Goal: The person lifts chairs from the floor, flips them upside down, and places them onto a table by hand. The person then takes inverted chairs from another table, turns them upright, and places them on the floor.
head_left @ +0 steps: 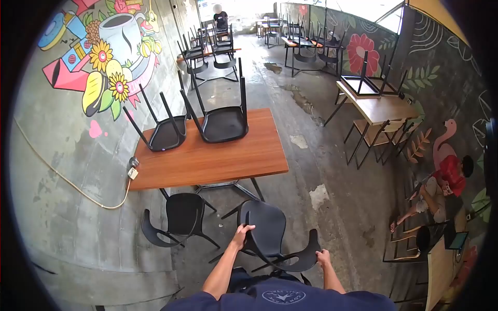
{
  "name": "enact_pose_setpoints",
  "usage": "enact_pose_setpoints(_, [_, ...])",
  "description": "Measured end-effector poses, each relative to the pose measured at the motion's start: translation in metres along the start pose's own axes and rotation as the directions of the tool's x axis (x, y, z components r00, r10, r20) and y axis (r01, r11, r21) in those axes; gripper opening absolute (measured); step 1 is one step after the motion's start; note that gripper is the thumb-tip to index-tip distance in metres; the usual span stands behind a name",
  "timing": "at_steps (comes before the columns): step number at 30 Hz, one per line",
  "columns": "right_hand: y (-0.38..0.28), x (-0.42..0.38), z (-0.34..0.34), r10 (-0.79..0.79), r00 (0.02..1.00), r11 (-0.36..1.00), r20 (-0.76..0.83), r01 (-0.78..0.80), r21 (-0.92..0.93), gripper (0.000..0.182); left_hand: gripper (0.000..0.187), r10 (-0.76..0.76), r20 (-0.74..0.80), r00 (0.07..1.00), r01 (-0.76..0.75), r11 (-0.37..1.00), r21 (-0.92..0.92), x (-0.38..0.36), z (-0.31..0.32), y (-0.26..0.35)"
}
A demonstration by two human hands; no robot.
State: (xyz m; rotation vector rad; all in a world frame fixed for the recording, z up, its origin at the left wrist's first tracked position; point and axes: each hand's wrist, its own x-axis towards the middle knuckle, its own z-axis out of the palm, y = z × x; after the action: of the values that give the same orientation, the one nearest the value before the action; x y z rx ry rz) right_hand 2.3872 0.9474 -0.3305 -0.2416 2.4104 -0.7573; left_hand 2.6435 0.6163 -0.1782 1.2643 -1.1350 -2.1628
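Observation:
A black chair (265,223) stands right in front of me, its backrest towards my body. My left hand (240,236) is closed on the left side of this chair, and my right hand (322,257) is closed on the right end of its curved backrest. Beyond it is a reddish-brown wooden table (207,166). Two black chairs lie upside down on the tabletop, a smaller-looking one (167,133) at the left and another (224,124) beside it, legs pointing up. A further black chair (185,213) stands upright on the floor at the table's near left side.
A painted wall (78,155) with a cable runs along the left. At right, a lighter table (381,110) bears upturned chairs. A person in red (450,176) sits low at the right; another person (220,19) is far back. A pale table (440,274) stands at lower right.

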Motion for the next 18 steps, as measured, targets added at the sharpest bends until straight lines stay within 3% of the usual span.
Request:
enact_pose_setpoints(2, [0.020,0.014,-0.016,0.082,0.995,0.995,0.052,-0.085,0.058,0.033,0.035,-0.032,0.167,0.985,0.063,0.981,-0.183,-0.008,0.026,0.005])
enact_pose_setpoints(3, [0.022,0.014,-0.023,0.079,0.996,0.995,0.052,-0.082,0.059,0.033,0.035,-0.029,0.166,0.986,0.059,0.981,-0.182,-0.015,0.037,0.008])
enact_pose_setpoints(5, [-0.010,-0.002,-0.051,0.094,0.995,0.936,-0.037,-0.101,-0.338,0.042,0.049,-0.105,0.224,0.969,0.137,0.981,-0.135,-0.035,0.060,0.018])
enact_pose_setpoints(6, [-0.053,-0.031,-0.077,0.056,0.997,0.922,-0.060,-0.075,-0.380,0.055,0.047,-0.135,0.227,0.965,0.165,0.979,-0.119,-0.047,0.072,0.023])
enact_pose_setpoints(8, [-0.083,-0.042,-0.093,-0.202,0.978,0.975,0.048,0.205,-0.081,0.059,0.046,-0.106,0.276,0.955,0.157,0.973,-0.169,-0.049,0.083,0.004])
enact_pose_setpoints(9, [-0.115,-0.057,-0.106,-0.251,0.926,0.967,0.280,0.227,0.118,0.057,0.046,-0.075,0.325,0.943,0.152,0.964,-0.218,-0.049,0.087,-0.008])
enact_pose_setpoints(10, [-0.147,-0.076,-0.114,-0.329,0.812,0.931,0.483,0.192,0.310,0.056,0.046,-0.033,0.308,0.951,0.113,0.963,-0.245,-0.048,0.089,-0.024])
enact_pose_setpoints(12, [-0.186,-0.107,-0.110,-0.381,0.523,0.912,0.762,0.078,0.403,0.049,0.048,-0.050,0.351,0.935,0.136,0.965,-0.226,-0.071,0.102,-0.022])
enact_pose_setpoints(13, [-0.207,-0.133,-0.107,-0.359,0.520,0.932,0.775,0.248,0.265,0.050,0.049,-0.076,0.350,0.934,0.154,0.968,-0.200,-0.087,0.107,-0.015])
enact_pose_setpoints(14, [-0.218,-0.148,-0.093,-0.537,0.349,0.837,0.769,0.335,0.432,0.054,0.049,-0.069,0.349,0.935,0.148,0.968,-0.205,-0.095,0.106,-0.014])
enact_pose_setpoints(15, [-0.239,-0.173,-0.096,-0.461,0.504,0.811,0.731,0.573,0.117,0.047,0.052,-0.097,0.328,0.940,0.163,0.970,-0.179,-0.102,0.103,-0.015])
enact_pose_setpoints(17, [-0.224,-0.173,-0.058,-0.526,0.604,0.782,0.599,0.621,0.061,0.035,0.055,-0.120,0.305,0.945,0.174,0.972,-0.157,-0.110,0.092,-0.021])
enact_pose_setpoints(18, [-0.223,-0.183,-0.049,-0.530,0.601,0.778,0.598,0.626,0.060,0.035,0.056,-0.091,0.305,0.948,0.149,0.974,-0.172,-0.110,0.083,-0.023])
